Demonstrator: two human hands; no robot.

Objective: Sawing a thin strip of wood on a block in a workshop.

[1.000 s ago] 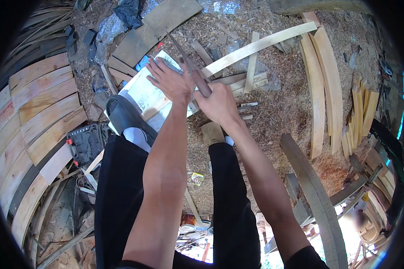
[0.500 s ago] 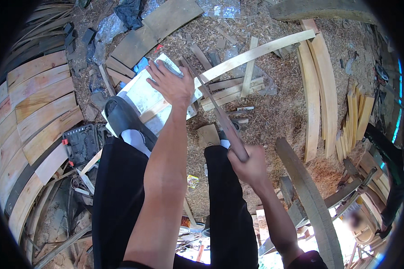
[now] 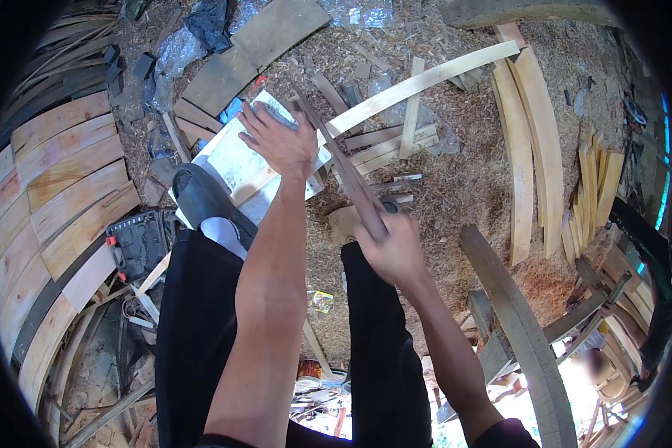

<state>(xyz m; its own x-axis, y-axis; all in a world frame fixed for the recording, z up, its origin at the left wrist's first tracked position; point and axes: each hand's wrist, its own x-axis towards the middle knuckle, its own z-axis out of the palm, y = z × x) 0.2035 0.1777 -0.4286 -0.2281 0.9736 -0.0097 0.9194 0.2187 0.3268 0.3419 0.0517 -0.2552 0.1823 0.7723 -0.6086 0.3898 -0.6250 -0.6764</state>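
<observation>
My left hand (image 3: 282,142) lies flat with fingers spread, pressing a long pale wooden strip (image 3: 425,78) onto a white block (image 3: 228,157). The strip runs out from under my palm toward the far right. My right hand (image 3: 390,250) is closed around the near end of a handsaw (image 3: 351,179), seen nearly edge-on. Its blade crosses the strip just right of my left hand. How deep the teeth sit cannot be seen. My left foot, in a dark slipper (image 3: 205,198), rests on the white block.
Wood shavings and offcuts cover the ground. Long curved boards (image 3: 534,149) lie to the right, with a stack of short sticks (image 3: 593,194) beyond them. A thick curved beam (image 3: 515,321) stands near my right arm. At the left are planks (image 3: 75,172) and an open tool case (image 3: 138,243).
My right hand and the saw have moved left and slightly forward along the cut line. My left hand stays on the strip, and the view has shifted slightly.
</observation>
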